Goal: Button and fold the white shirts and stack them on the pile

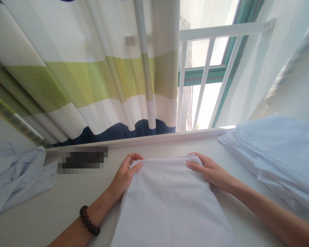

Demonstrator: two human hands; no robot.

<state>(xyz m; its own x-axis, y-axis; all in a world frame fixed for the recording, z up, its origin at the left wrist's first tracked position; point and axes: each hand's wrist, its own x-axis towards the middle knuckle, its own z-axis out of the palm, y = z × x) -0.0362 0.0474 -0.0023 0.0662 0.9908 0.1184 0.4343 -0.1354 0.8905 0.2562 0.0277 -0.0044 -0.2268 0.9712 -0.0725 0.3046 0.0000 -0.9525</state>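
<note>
A folded white cloth [167, 199] lies in front of me on the pale surface, its near end running out of the bottom of the view. My left hand [127, 173] pinches its far left corner, thumb on top and fingers beneath. At the far right corner, my right hand [207, 168] grips the layered edge in the same way, thumb above. The cloth between the two hands is fairly flat, with soft creases. A dark beaded bracelet [89, 220] circles my left wrist.
Stacked folded white cloths [280, 151] lie at the right. A crumpled white cloth [20, 181] is at the left, near a dark pixelated object [82, 160]. Behind the raised back ledge [144, 140] hang striped curtains [92, 82] beside a white railing [221, 31] and window.
</note>
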